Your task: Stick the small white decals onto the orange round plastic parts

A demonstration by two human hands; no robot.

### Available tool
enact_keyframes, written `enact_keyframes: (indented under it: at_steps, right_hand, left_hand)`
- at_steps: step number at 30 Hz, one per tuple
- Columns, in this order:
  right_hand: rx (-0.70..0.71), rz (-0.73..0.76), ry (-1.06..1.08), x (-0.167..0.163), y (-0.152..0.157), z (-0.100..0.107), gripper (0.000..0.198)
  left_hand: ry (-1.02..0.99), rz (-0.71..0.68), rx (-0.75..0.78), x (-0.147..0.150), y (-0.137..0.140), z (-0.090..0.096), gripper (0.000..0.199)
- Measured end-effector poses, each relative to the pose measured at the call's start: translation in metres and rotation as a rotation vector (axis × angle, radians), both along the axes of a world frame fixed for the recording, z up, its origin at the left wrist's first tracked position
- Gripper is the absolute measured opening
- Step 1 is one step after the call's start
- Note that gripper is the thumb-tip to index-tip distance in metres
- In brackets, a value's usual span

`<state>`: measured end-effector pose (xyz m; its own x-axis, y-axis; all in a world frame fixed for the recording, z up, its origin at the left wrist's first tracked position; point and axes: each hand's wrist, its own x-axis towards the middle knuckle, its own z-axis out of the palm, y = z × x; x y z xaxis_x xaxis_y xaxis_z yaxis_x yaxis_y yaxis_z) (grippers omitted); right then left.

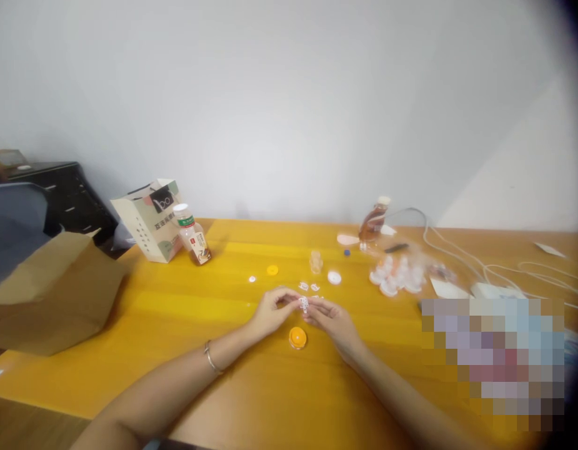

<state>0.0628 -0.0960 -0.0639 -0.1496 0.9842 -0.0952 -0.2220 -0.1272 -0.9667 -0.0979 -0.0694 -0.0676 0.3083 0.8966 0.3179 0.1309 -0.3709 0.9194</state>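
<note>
Between the fingertips of my left hand point(272, 310) and my right hand point(332, 320) is a small white cut-out piece point(304, 304) with dark marks, too small to name. Both hands pinch it just above the table. Right below them sits an orange round cap point(297, 338). Beyond the fingers lie two similar white pieces, one a white cut-out point(303, 286) and the other a smaller cut-out point(315, 287). Further back stand a small clear container point(316, 262) and a white round lid point(334, 277). A yellow disc point(272, 270) lies to the left of them.
A labelled bottle point(195, 237) and a paper gift bag point(150, 225) stand back left, near a brown paper bag point(59, 294). To the right are a brown bottle point(372, 222), a cluster of white and orange caps point(398, 273) and loose cables point(452, 250). A wall rises behind the table.
</note>
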Motion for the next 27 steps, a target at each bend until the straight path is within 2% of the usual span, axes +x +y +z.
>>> enact_keyframes:
  at_steps: [13, 27]
  right_hand:
    - [0.027, -0.014, -0.047, -0.0010, -0.0002, -0.0007, 0.026]
    - [0.088, -0.026, -0.132, -0.0035, -0.0040, 0.0018, 0.024]
  left_hand:
    - [0.100, 0.053, 0.113, 0.0021, -0.0056, 0.0076, 0.017]
    - [0.070, 0.038, -0.011, 0.0053, -0.0018, -0.0005, 0.019]
